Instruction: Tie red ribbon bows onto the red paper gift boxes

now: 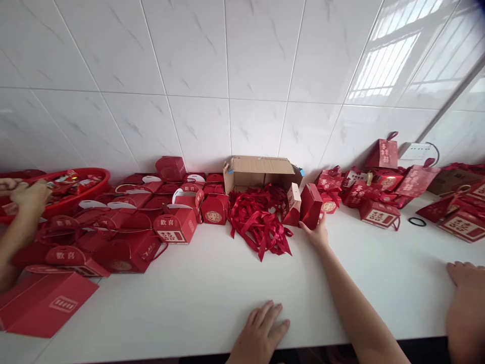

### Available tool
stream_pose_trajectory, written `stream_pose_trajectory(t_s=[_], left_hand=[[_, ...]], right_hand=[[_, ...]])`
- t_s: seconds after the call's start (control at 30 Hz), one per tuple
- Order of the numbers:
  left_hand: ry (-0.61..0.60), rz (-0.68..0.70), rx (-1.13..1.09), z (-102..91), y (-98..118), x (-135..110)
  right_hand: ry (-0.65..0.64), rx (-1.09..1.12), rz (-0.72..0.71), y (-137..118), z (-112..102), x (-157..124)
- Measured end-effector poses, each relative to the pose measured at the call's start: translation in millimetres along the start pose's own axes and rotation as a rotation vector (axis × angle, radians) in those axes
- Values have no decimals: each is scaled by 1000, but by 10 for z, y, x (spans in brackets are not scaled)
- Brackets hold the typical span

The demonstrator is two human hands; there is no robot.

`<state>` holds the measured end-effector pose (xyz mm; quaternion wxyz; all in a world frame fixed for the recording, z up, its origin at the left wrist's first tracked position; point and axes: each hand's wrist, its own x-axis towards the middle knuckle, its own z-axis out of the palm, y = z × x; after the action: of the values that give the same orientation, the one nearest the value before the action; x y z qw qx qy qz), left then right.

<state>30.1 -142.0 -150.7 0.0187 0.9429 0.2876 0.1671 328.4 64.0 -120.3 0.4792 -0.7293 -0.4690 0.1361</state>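
Observation:
My left hand [260, 328] lies flat on the white table near its front edge, fingers stretched and holding nothing. Farther forward, my right hand [317, 235] grips the lower part of a narrow, upright red gift box [311, 206], thumb on the near side. Beside it stands another red gift box [291, 205] with a pale printed panel. To their left, a heap of red ribbons [261, 217] spills out of an open cardboard box [261, 165] lying against the wall.
Many red candy boxes [176, 225] crowd the left side. A co-worker's hands [28, 194] are at a red basin [104, 174] of wrapped items. Ribboned boxes [379, 212], a black ring [417, 221] and a power strip [419, 151] stand right, near another person's hand [468, 278].

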Motion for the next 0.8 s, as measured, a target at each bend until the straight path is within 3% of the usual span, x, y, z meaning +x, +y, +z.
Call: stream_pose_trajectory(t_s=[0.27,0.4,0.6,0.8], left_hand=[[24,-13,46,19,10,28],[32,-12,33,15,16,25],[-46,-62,-54,-14,35,35],[-16,-32,-20,-6,36,19]], right_hand=[[166,-2,40,-188,331,-258],[271,-31,121,-228,332,-338],[166,-59,53,-227,216,-383],[182,-128,13,-264,282,-327]])
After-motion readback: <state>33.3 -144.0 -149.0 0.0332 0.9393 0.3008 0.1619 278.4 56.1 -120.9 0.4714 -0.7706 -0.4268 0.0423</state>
